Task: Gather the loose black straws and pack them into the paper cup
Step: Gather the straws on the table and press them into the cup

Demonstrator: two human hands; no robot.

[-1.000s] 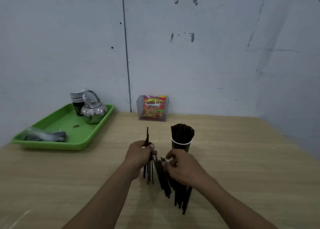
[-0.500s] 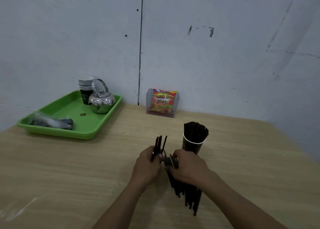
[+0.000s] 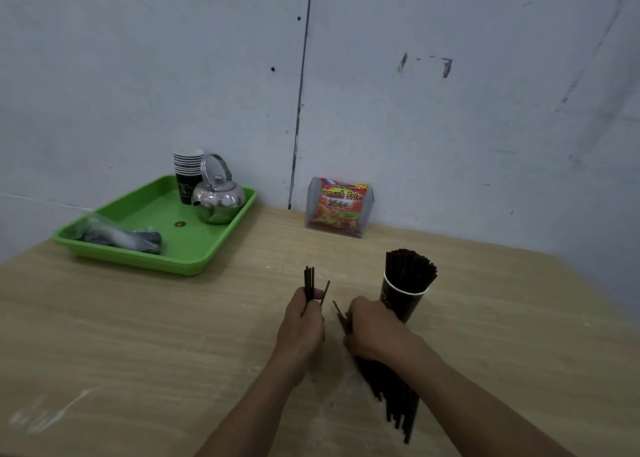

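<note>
Your left hand [image 3: 304,321]: fingers curled tight round a small bundle of thin black plastic straws [image 3: 309,276], tips poking up above the fist; a second ago these hung well below the hand, so you have slid them up and evened them. Half a second ago your hands touched; now a gap shows between them. Your right hand [image 3: 375,330] stays on the loose pile of black straws [image 3: 394,391] lying on the pale wooden table [image 3: 138,335], fingers curled over its far end, just beside the dark paper cup with a white rim [image 3: 398,300], already crammed with upright straws. Judgement: bundle looks ready for the cup; most of the pile remains. Readable: red-and-yellow snack packet [image 3: 341,202] says "Kentang Goreng", "French Fries"; cup's pale mark too blurred
</note>
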